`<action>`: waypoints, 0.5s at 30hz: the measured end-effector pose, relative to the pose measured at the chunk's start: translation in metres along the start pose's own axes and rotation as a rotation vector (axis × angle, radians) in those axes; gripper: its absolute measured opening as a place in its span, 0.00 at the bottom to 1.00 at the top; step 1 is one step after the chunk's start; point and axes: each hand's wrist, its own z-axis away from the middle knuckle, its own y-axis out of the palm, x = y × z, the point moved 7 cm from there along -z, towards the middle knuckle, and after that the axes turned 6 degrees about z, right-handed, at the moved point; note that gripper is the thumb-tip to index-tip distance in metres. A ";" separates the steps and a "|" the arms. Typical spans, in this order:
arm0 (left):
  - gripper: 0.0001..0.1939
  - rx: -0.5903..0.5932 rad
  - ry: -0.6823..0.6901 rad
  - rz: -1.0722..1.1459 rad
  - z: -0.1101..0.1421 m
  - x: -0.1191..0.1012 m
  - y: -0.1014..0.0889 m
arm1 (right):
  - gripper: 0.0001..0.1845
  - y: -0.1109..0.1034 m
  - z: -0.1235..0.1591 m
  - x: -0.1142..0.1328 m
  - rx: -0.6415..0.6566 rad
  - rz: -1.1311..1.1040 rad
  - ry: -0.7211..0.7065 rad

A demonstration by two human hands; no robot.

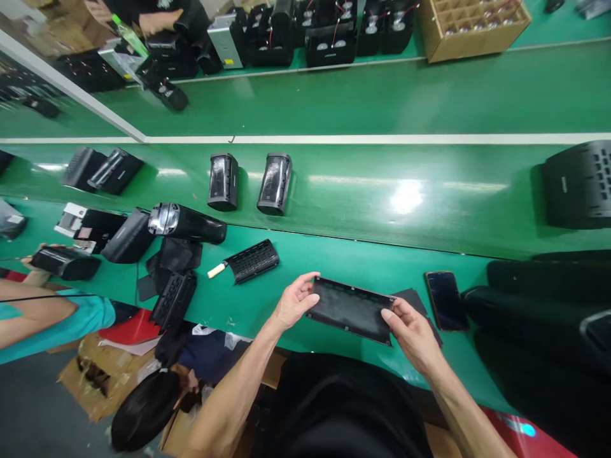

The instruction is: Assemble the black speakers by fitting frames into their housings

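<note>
A black rectangular plastic panel (352, 310) is held level above the green bench between both my hands. My left hand (298, 300) pinches its left end, thumb on the top face. On the opposite end my right hand (409, 327) grips with the thumb on top and the fingers along the edge. Dark flat sheets (416, 300) lie partly hidden beneath my right hand. To the left of my left hand rests a black slotted cover (252, 261), and a tool with a pale handle (217, 270) touches its left end.
A phone (446, 300) lies right of my right hand, beside a large black object (539, 318). Two black speaker-like housings (274, 183) stand on the belt ahead. More housings (188, 222) and dark sheets (179, 254) crowd the left. A co-worker's arm (38, 308) reaches in there.
</note>
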 end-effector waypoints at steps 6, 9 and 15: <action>0.39 -0.037 -0.131 0.185 -0.006 0.017 -0.004 | 0.28 0.005 -0.002 -0.009 -0.016 -0.109 0.152; 0.40 -0.069 -0.167 0.197 -0.006 0.019 -0.007 | 0.25 0.011 0.000 -0.003 0.083 -0.086 0.105; 0.34 -0.124 -0.123 0.253 -0.005 0.018 -0.009 | 0.27 0.014 0.002 0.005 0.103 -0.031 0.064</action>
